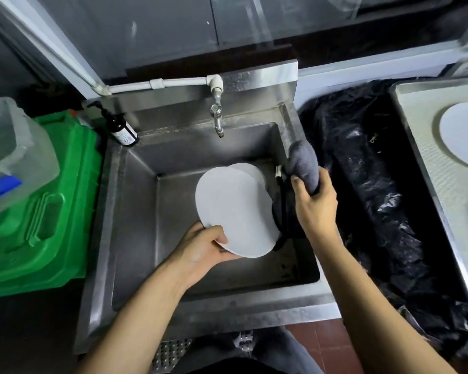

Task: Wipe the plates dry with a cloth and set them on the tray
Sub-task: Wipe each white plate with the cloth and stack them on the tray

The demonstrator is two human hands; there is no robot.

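We hold a white plate (pixel 235 209) tilted over the sink (pixel 152 211), our left hand (pixel 200 247) pinching its rim at seven o'clock. At two o'clock our right hand (pixel 315 201) grips the grey cloth (pixel 303 166). Another plate (pixel 462 134) lies on the tray (pixel 416 109) at three o'clock.

The round white plate on the steel tray (pixel 464 134) is cut off by the right edge; the rear white plate in the sink (pixel 250 171) is mostly hidden.
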